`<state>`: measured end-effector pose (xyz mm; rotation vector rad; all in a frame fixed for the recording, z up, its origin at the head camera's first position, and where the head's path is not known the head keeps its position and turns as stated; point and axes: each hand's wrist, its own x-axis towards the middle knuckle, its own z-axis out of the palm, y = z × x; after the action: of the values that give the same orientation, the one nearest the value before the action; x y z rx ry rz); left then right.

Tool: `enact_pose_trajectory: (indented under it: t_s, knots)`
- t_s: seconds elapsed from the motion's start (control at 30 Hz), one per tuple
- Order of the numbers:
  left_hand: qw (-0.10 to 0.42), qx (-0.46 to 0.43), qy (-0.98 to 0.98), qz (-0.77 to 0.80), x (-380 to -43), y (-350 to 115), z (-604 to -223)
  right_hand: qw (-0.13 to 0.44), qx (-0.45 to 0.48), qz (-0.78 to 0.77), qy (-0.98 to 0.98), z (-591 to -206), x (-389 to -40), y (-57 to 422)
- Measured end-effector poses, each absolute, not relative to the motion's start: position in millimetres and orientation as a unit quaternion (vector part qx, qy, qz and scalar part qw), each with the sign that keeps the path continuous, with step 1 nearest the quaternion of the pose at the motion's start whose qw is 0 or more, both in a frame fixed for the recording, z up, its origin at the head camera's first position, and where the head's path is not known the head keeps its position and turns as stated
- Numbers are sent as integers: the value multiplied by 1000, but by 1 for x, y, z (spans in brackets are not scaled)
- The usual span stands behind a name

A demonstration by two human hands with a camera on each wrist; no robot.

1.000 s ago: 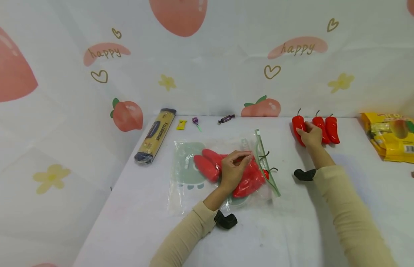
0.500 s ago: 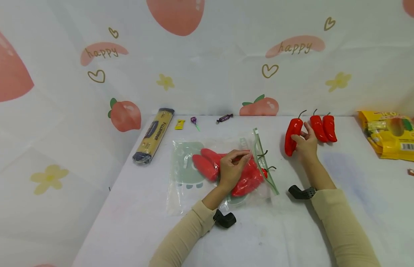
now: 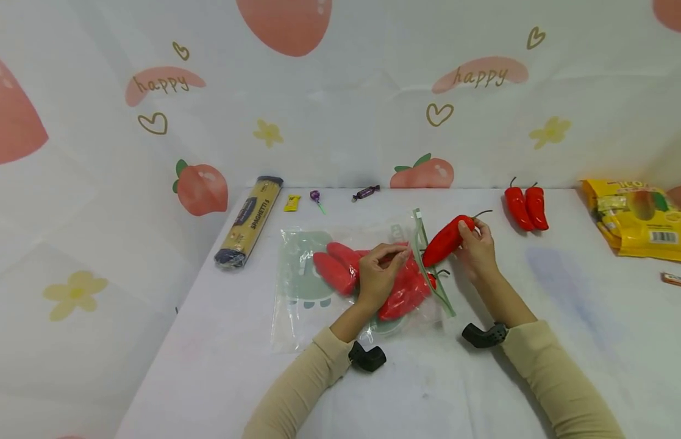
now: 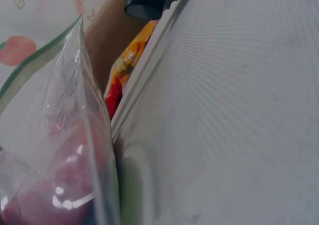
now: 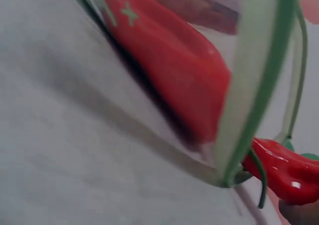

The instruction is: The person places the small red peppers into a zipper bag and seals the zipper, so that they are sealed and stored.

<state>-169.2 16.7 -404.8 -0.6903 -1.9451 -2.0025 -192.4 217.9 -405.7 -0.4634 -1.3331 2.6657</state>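
A clear zip bag (image 3: 296, 317) with a green-edged mouth lies on the table, several red peppers (image 3: 333, 274) inside it. With thumb and fingers my left hand (image 3: 377, 277) pinches the bag's upper film near the mouth. Just right of that opening, my right hand (image 3: 477, 249) holds another red pepper (image 3: 449, 239) by its stem end, its tip pointing left and down at the green edge. In the right wrist view, this pepper (image 5: 289, 170) shows beside the green zip strip (image 5: 264, 80). The left wrist view shows the bag's clear side (image 4: 60, 115) raised around the red contents.
Two red peppers (image 3: 527, 208) lie at the back right, left of a yellow candy bag (image 3: 642, 222). A spaghetti pack (image 3: 249, 222), a yellow sweet (image 3: 292, 203), a lollipop (image 3: 316, 198) and a purple-wrapped candy (image 3: 366, 193) line the back left. A small wrapped bar (image 3: 677, 280) is at far right.
My right hand has lifted the leftmost of the three peppers at the back right and carried it left to the bag's mouth, tilting its tip leftward. The left hand keeps its pinch.
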Motion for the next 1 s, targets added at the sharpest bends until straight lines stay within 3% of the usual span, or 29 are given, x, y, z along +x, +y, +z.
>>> enact_pose_trajectory:
  t_s: [0.1, 0.33, 0.47, 0.6, 0.77, 1.0]
  knots:
    - [133, -240, -668, -692, -170, 17, -405, 86, -151, 894, -412, -410, -191, 215]
    - [135, -239, -668, -691, -170, 19, -404, 62, -138, 910, -385, -410, -183, 230]
    - [144, -238, -667, -691, -171, 19, -402, 80, -153, 892, -417, -412, -182, 237]
    - [153, -237, -666, -691, -172, 18, -401, 104, -142, 812, -557, -420, -182, 232]
    - [162, -233, -666, -690, -173, 17, -400, 78, -78, 622, -775, -429, -178, 215]
    - [179, -237, -667, -684, -172, 16, -396, 60, 3, 612, -789, -434, -177, 208]
